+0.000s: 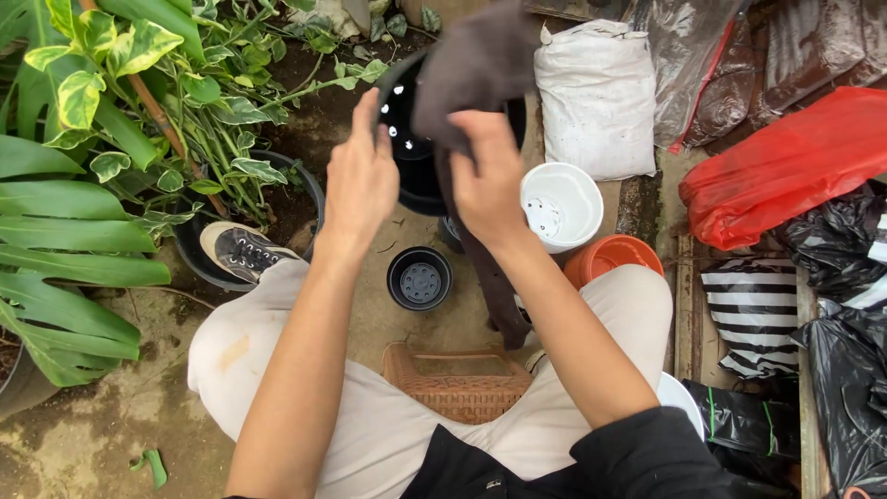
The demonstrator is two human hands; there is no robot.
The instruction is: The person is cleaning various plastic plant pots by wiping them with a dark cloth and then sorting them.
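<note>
Right hand (485,185) fingers pinch dark cloth (476,65); left hand (362,180) grips black pot (411,157) rim.

the dark cloth (476,65) hides much of the black pot (411,148), its far rim perhaps blurred.

The person wears light cream trousers (370,416) with a small brownish stain near one knee. The top is black (554,462), with its sleeves pushed up so the forearms are bare. One shoe (238,249) shows: dark with white laces and a pale toe. Both hands are bare.
</note>
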